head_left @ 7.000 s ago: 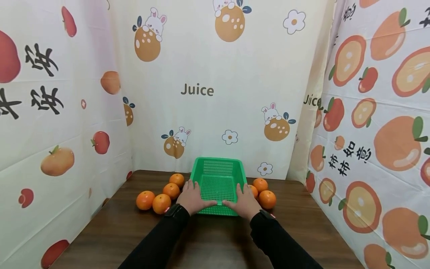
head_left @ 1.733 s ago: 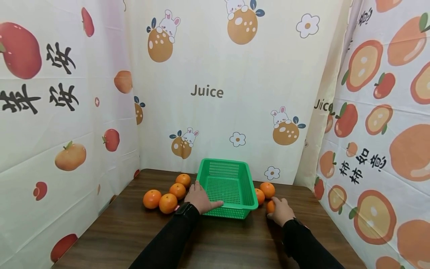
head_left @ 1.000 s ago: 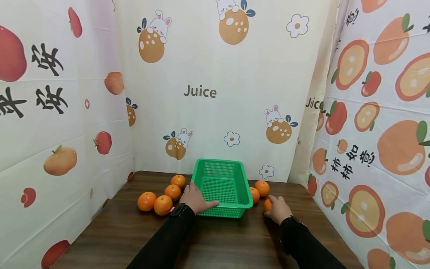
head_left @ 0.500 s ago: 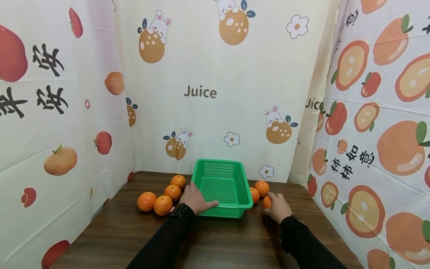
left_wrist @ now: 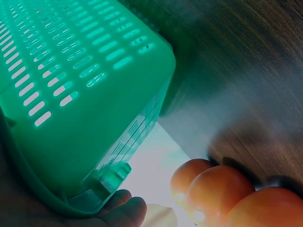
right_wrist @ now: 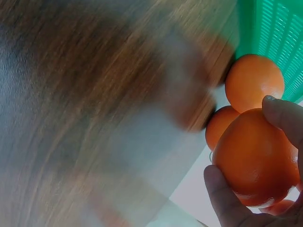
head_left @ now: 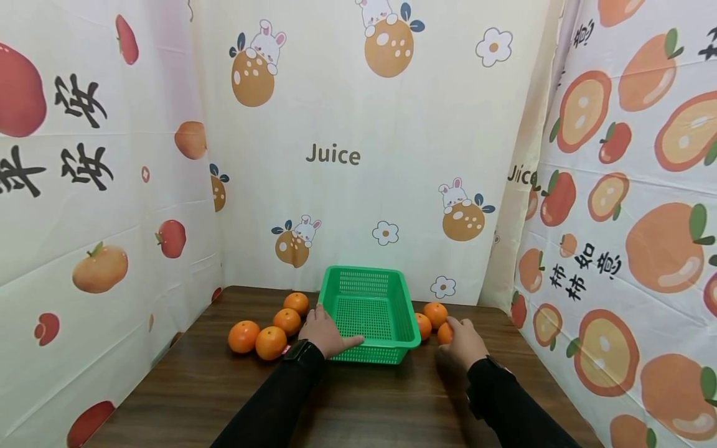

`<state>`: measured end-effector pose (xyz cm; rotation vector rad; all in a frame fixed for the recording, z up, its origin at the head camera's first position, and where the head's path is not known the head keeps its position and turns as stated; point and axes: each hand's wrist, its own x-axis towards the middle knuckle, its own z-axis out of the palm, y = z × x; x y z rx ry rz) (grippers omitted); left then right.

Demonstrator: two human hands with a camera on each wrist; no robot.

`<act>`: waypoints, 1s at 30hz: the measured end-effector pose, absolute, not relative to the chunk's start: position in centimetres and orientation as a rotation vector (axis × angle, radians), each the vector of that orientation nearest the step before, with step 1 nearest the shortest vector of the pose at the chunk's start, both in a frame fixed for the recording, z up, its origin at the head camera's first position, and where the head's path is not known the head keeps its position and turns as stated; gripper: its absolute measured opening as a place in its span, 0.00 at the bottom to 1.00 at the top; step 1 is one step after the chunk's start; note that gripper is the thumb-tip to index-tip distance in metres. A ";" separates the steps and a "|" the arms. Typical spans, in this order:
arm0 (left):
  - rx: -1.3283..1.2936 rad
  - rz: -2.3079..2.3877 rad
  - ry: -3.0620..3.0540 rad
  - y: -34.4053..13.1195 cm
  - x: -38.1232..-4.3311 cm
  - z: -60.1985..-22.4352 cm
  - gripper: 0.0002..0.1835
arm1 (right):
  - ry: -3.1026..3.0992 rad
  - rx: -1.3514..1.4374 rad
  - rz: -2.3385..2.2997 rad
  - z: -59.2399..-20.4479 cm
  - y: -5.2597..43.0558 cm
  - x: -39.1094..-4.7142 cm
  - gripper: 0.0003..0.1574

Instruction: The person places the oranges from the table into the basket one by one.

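Note:
In the head view, a green plastic basket with slotted sides stands at the back of the wooden table. My left hand rests on its front-left corner, fingers along the left rim and thumb stretched along the front rim. In the left wrist view, fingertips show past the basket's rim. To the basket's right, my right hand holds a mandarin between thumb and fingers. Whether this fruit touches the table I cannot tell. Two more mandarins sit just behind it, the nearer-to-basket one close to the basket's side.
Several mandarins lie in a group left of the basket, near my left hand. Printed cloth hangs behind the table and along both sides. Dark wooden tabletop stretches in front of the basket.
Seven seconds ago both hands were at the basket's front corners. My right hand has since moved right onto a mandarin; within the last second it has shifted only slightly. The left hand stays put.

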<state>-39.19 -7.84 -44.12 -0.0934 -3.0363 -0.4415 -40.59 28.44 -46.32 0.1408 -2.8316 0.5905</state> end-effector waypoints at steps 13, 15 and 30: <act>-0.101 -0.452 -3.034 -7.7 -38.9 -43.9 0.68 | -2.809 0.163 0.581 -45.2 27.6 -40.1 0.49; -0.103 -0.446 -3.033 -7.7 -39.0 -43.9 0.68 | -2.814 0.150 0.583 -44.9 27.4 -40.1 0.49; -0.101 -0.472 -3.015 -7.9 -38.8 -43.9 0.68 | -2.803 0.149 0.667 -44.3 26.6 -40.1 0.50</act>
